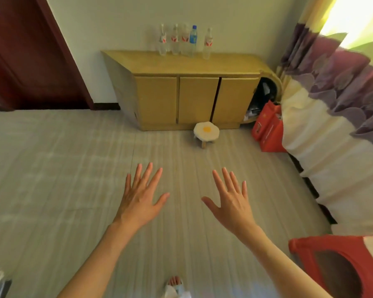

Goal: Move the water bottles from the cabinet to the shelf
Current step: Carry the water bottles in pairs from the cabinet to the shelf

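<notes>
On top of the cabinet [181,67], against the wall, stand five water bottles [184,40], upright in a row, one blue-labelled. They appear clear, thin-walled plastic, light if empty, likely smooth; mid-body is the judged grip point. Before the cabinet sits a small stool [206,133]; a red bag [267,130] leans beside it. Left hand [138,201] and right hand [230,203] hover well short, fingers spread, holding nothing. No shelf is visible.

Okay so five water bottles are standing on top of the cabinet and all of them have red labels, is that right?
Not quite. Five water bottles do stand on the cabinet, but the head view shows one blue-labelled bottle; the others carry red labels.
</notes>
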Tool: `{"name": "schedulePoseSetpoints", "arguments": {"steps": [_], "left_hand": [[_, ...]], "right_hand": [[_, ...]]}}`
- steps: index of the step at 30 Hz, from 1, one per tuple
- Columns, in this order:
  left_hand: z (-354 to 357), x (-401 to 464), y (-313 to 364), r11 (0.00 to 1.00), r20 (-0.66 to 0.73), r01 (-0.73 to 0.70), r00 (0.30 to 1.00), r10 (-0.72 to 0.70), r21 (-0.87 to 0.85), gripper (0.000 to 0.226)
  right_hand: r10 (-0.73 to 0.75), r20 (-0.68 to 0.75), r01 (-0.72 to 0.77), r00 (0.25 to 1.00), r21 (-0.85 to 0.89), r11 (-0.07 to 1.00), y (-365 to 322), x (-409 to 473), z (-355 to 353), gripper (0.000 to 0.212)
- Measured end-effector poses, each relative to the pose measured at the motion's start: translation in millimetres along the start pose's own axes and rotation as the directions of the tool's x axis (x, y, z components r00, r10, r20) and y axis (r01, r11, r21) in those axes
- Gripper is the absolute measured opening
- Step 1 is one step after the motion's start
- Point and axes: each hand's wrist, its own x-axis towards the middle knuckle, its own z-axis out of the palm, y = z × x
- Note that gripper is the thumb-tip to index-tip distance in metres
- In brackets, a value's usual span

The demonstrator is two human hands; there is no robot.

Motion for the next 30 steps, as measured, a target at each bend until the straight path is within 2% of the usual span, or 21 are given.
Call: {"name": "schedulePoseSetpoints", "arguments": {"steps": [3,11,15,19,23,30], "left_hand": [[-10,72,-14,1.000,0.000,-0.013,1.000,0.013,0.010,0.081],[20,230,-53,1.000,0.086,0.022,0.996,-0.021,-0.014,0.077],[15,333,-71,0.999,0.083,0.048,0.995,-0.049,0.013,0.083],[-13,441,-85,0.999,-0.009,0.043,0.999,-0.044,-0.032,0.081],[-32,529,-108,0.997,-0.076,0.051,0.996,-0.056,-0.060,0.078],[-13,657,-174,0.994,0.042,0.098,0.994,-0.096,-0.055,0.081]], "right_hand": [[0.012,-0.026,-0.011,1.000,0.008,1.000,2,71,-7,0.077],[0.019,0.090,-0.017,0.996,-0.015,1.000,26,251,14,0.078],[-0.023,0.033,0.023,0.999,0.003,1.000,38,367,13,0.077],[-0.084,-0.038,0.086,0.996,0.048,0.995,37,482,-7,0.075],[-0.133,-0.031,0.133,0.991,0.030,0.991,28,579,-17,0.075],[-0.111,0.043,0.110,0.993,0.035,0.993,22,719,6,0.074]]}}
